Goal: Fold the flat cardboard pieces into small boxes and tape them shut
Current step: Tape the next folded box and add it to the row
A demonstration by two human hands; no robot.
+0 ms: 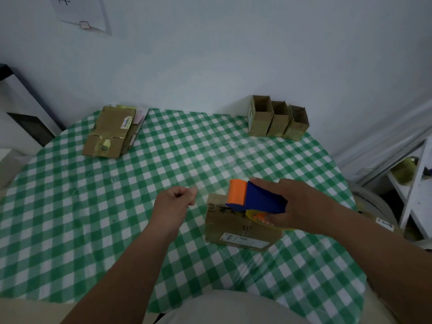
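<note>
Cardboard box (240, 228) is lying on its side on the table (70, 230) in front of me, a little to my right, with a white label facing me along its lower edge. Green and white checked cloth is covering the round table, and a clear film over it is catching the light. Pale wall is running behind the table, with a sheet of paper (80, 14) hanging on it at the upper left. At the far left of the table a stack of flat cardboard pieces (109, 133) is lying, and at the far right three folded boxes (278, 118) are standing in a row, touching each other, their tops open. White shelving (411, 183) is showing at the right edge. My right hand (301, 206) is gripping a blue and orange tape dispenser (254, 197), fingers curled round its handle, and I am holding it over the top of the box with the orange end pointing away from me. My left hand (175, 202) is hovering above the cloth just left of the box, apart from it, fingers curled into a loose fist and holding nothing
</note>
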